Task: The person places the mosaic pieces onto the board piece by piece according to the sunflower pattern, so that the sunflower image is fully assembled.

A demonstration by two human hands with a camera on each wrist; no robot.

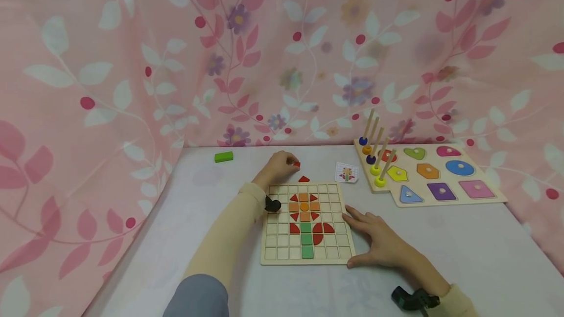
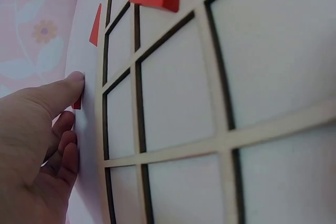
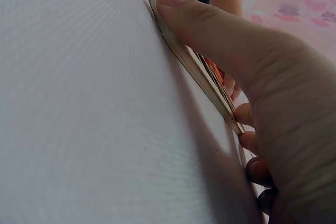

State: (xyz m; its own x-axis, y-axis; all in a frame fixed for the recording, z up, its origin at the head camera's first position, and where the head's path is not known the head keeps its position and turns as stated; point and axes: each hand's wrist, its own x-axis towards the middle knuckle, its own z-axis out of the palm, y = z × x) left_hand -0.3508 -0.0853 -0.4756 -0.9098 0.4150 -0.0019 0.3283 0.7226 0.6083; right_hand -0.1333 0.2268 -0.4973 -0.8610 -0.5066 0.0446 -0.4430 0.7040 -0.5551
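Note:
Past the far edge of a wooden grid board [image 1: 274, 254], my left hand [image 1: 280, 166] pinches a small red piece [image 2: 77, 102] between thumb and fingers, which hide most of its shape. Close by, a red triangle [image 1: 304, 179] lies on the white table. On the board, orange squares [image 1: 303, 197] and red triangles surround an orange circle [image 1: 304, 206]. Below them runs a column of green squares [image 1: 306, 239], flanked by red quarter-circle pieces [image 1: 317, 239]. With thumb and fingers spread, my right hand [image 1: 381, 241] rests against the board's right edge, its thumb [image 3: 181, 4] near the front corner.
A small patterned picture card [image 1: 346, 172] lies beyond the board's far right corner. Farther right is a wooden shape puzzle [image 1: 431, 156] with coloured shapes and upright pegs holding beads. A green block [image 1: 223, 156] lies at the back left. Floral cloth [image 1: 264, 62] hangs behind the table.

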